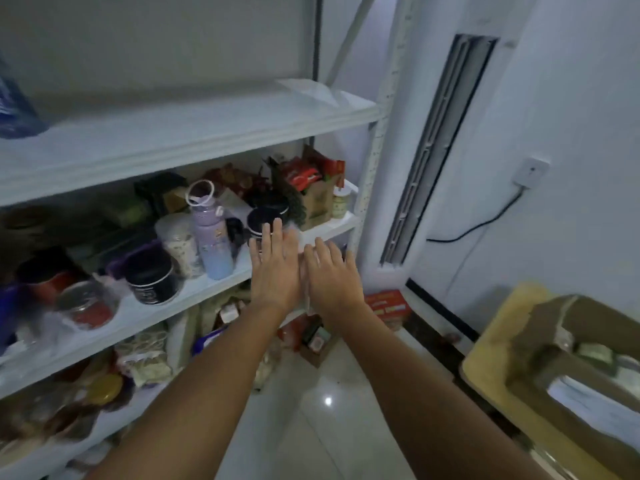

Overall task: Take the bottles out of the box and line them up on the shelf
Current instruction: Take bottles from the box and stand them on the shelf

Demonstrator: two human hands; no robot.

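1. On middle shelf (156,313), left part: black jar (151,280) and lilac bottle (211,244), crowding the front edge.
2. Just before that shelf's edge: left hand (275,268) and right hand (330,275), side by side, fingers straight, gripping nothing.
3. Well right of the shelf: cardboard box (540,362), contents too blurred to tell.

Two hands, left hand (273,271) and right hand (332,277); one cardboard box (554,355); one lilac bottle (211,237); one wall socket (531,172)

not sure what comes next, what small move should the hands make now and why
Probably draw the right hand back to the box for a bottle: it and the left hand reach flat toward the middle shelf, apparently holding nothing.
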